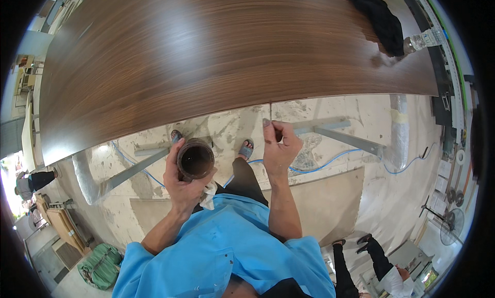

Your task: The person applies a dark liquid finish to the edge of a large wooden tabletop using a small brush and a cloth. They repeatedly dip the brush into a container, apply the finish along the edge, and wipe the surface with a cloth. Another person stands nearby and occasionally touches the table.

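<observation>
Wore a light-blue shirt [206, 249] and dark trousers [241, 180], with both forearms raised in front. Gripped a dark brown, open-topped cup [196, 160] in the left hand [181, 194], fingers and thumb wrapped around its wall, mouth facing up, interior dark. Had the cup before the body, just short of the tabletop's near edge. Had a crumpled white cloth [208, 196] just below the cup, beside the left hand; could not tell whether held or merely touching. Closed the right hand [281, 149] in a pinch, apparently on a slim dark stick [271, 111], its upper end at or very near the tabletop's edge; could not tell if touching. Bore dark stains on the right thumb [266, 122].

Stood in sandals [246, 149], feet apart, on a pale, marked floor [227, 123]. Faced a broad, glossy, dark wood-grain tabletop [206, 55], with plastic-wrapped legs [398, 138], grey metal braces [350, 139] and a curving blue hose [335, 156] lower down. Had a flat tan sheet [322, 205] on the floor behind. Saw a black cloth [379, 19] at the tabletop's right end, just beside a clear plastic bottle [415, 43].

Saw, farther off, a green bundle [100, 266] at lower left, two people [397, 281] and a fan [452, 227] at lower right, and another person [38, 181] at far left.
</observation>
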A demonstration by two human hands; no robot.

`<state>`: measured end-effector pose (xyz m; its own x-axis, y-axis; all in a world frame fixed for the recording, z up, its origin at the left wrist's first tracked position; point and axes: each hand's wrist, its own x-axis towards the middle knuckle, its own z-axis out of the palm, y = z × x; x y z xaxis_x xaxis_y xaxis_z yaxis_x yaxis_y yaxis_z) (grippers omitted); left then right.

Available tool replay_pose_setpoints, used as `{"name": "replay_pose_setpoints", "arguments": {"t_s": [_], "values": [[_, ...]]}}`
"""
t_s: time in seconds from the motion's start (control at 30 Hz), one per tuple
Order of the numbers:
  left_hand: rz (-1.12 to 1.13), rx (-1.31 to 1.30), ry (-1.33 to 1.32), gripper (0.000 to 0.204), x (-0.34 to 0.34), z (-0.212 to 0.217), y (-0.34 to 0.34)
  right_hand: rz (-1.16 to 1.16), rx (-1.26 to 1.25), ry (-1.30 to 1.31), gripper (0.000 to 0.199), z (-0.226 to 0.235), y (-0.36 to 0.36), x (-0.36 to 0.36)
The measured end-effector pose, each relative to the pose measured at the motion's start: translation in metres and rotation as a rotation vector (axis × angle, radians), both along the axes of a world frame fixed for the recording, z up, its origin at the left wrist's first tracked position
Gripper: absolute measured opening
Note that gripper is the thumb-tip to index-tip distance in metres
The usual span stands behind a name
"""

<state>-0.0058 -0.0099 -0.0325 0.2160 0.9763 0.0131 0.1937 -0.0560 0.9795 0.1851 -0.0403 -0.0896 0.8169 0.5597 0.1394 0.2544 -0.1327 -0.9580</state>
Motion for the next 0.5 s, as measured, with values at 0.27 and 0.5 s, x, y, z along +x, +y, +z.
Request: {"name": "replay_pose_setpoints", "arguments": {"t_s": [0.27,0.5], "values": [[0.025,-0.040,-0.033,0.083,-0.014,-0.004,0.004,0.198,0.018,0.093,0.008,-0.004,0.005,-0.033],[0.024,-0.063,-0.028,0.084,-0.019,-0.002,0.002,-0.061,-0.066,0.018,0.010,-0.001,-0.005,0.009]]}}
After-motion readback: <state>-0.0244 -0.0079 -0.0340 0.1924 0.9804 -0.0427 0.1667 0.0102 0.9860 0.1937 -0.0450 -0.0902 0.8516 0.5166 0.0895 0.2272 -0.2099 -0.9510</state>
